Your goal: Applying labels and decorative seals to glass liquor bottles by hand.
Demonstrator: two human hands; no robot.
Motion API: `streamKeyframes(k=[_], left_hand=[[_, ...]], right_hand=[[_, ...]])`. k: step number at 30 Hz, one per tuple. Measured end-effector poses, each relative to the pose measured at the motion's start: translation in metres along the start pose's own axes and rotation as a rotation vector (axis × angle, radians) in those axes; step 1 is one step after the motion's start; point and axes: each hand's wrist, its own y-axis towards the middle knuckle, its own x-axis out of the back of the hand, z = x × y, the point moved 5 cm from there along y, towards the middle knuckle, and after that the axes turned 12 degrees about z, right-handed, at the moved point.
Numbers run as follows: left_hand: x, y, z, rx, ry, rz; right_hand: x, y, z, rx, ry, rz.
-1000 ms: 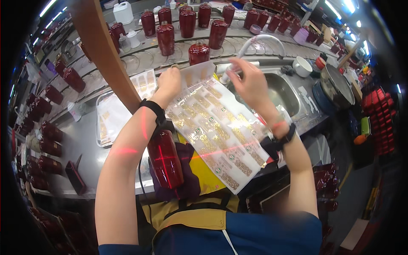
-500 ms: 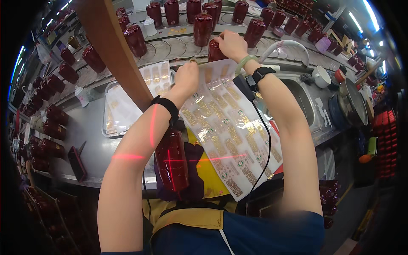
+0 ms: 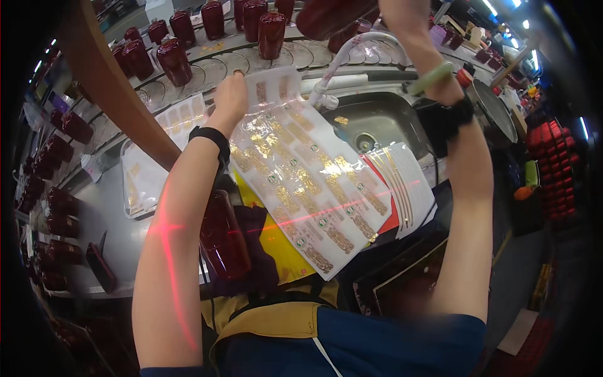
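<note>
Taking the middle of the view as the hub of the clock, the left hand point(image 3: 230, 99) sits towards 11 o'clock, its fingers curled in at the upper edge of a sheet of gold labels point(image 3: 301, 182); whether it pinches that sheet cannot be told. The sheet spreads over the centre, glossy with gold patches. Near 1 o'clock the right hand point(image 3: 403, 16), cut off by the upper rim, grasps a tilted bottle point(image 3: 326, 19), deep red and blurred, its far end pointing towards 12. A black band point(image 3: 212, 139) circles the left wrist; a pale green bangle point(image 3: 432, 79) and a black strap are on the right. At 8 o'clock a second red bottle point(image 3: 225, 242) rests on dark purple cloth point(image 3: 256, 235), with yellow material point(image 3: 286, 261) showing just beside it under the sheet. Between 1 and 2 lies a steel sink point(image 3: 392, 107), with a white curved tap point(image 3: 339, 60) at its left. Ridged white material point(image 3: 414, 185) lies at 3, beside the sheet. At 9 a tray point(image 3: 128, 212) carrying papers stands on the metal worktop point(image 3: 135, 251). A wooden post point(image 3: 122, 91) slants through 10, and more red bottles point(image 3: 272, 34) stand from 11 to 12.
</note>
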Motion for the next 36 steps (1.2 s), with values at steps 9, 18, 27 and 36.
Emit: streamKeyframes(k=[9, 18, 27, 36], left_hand=[[0.088, -0.075, -0.082, -0.292, -0.845, 0.236], [0.139, -0.271, -0.047, -0.480, -0.971, 0.145], [0.085, -0.379, 0.133, 0.140, -1.111, -0.289], [0.007, -0.434, 0.278, 0.527, -1.003, -0.682]], right_hand=[[0.040, -0.074, 0.057, 0.007, -0.032, 0.305], [-0.019, -0.147, 0.143, 0.067, 0.607, 0.743], [-0.066, -0.182, 0.106, -0.070, 0.528, 0.708], [-0.123, -0.296, 0.032, -0.461, 0.509, 0.938]])
